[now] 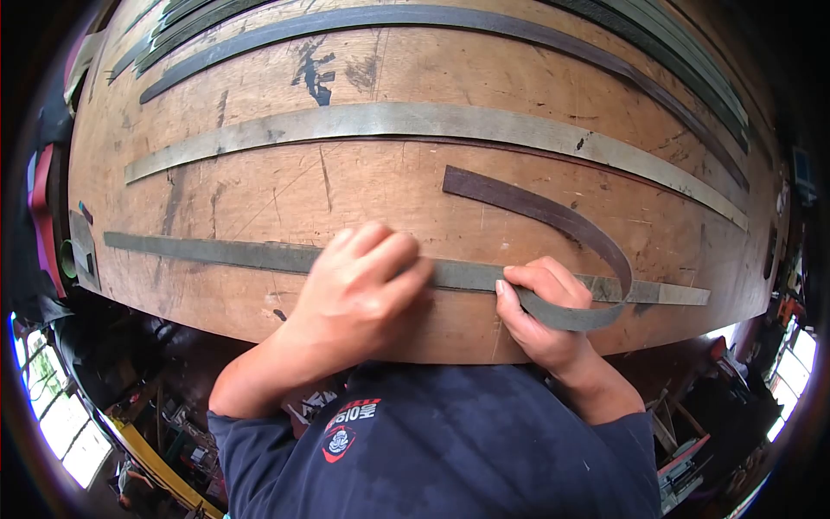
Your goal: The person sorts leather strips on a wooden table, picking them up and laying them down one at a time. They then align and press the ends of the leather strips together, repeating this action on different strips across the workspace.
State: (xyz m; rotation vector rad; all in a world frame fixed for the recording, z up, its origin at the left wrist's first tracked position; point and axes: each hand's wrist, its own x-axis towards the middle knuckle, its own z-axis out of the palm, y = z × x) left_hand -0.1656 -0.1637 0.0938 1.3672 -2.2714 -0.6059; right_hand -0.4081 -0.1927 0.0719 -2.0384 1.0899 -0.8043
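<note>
A long grey-green strip (207, 251) lies along the near side of the wooden table, on top of a paler strip whose end (683, 295) shows at the right. My left hand (367, 281) is curled into a loose fist over its middle, knuckles up, slightly blurred; what the fingers hold, if anything, is hidden. My right hand (549, 316) pinches the dark flexible strip (575, 318) between thumb and fingers, low over the table. From there its free part loops up and back to the left, showing a brown face (553, 214).
Beyond my hands, a pale strip (380, 119) lies across the table (259, 199), partly over a brownish one. Farther off is a long dark strip (389, 16). Bundled strips (186, 35) lie at the back left, more (666, 43) at the right. The table's near edge touches my shirt.
</note>
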